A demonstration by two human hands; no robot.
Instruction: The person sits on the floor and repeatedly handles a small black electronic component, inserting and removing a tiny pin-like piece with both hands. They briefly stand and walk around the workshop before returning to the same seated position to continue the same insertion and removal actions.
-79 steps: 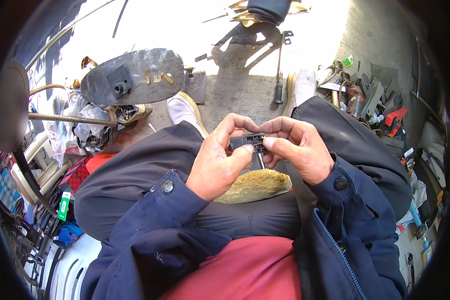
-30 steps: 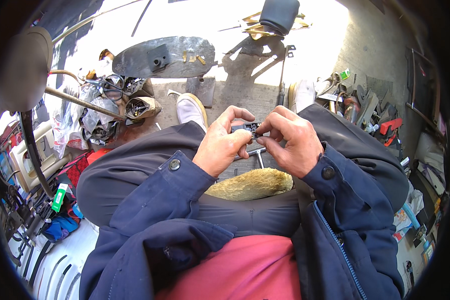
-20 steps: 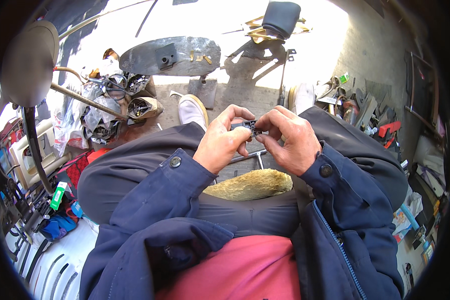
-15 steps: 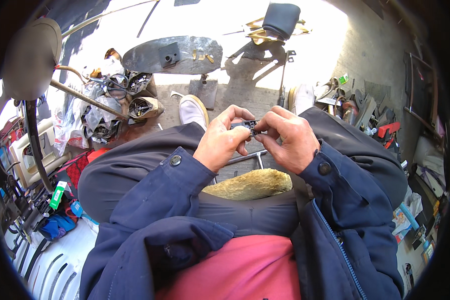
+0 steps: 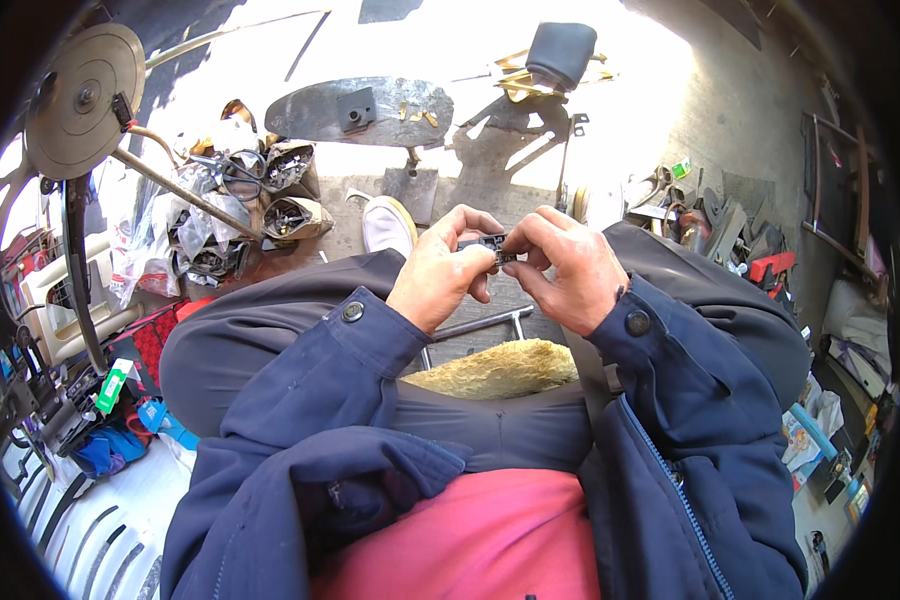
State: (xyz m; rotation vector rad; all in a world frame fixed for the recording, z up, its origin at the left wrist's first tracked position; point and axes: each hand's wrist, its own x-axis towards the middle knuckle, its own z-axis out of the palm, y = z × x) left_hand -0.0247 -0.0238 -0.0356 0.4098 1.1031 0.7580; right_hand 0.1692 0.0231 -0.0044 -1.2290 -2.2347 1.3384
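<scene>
Both hands are meeting above the lap, and a small dark part (image 5: pixel 492 247) is sitting between them. The left hand (image 5: pixel 442 275) is pinching its near end with thumb and forefinger closed on it; the right hand (image 5: pixel 568 268) is closing its fingertips on the other end, so the part is bridging the two grips. It looks small, stiff and light, probably metal or hard plastic, so it is likely to slip or twist out of the fingers rather than bend. Holding it by the ends, as both hands are doing, looks like the sound way, leaving the middle free.

Just below the grip, a metal bar (image 5: pixel 480 323) is showing between the knees, and under that a worn yellow cushion (image 5: pixel 497 370) is lying at the seat's front edge. Beyond the grip, a white shoe (image 5: pixel 387 223) is resting on the ground.

Most of the part is hidden by the fingers, so its shape and any fine detail are hard to make out.
</scene>
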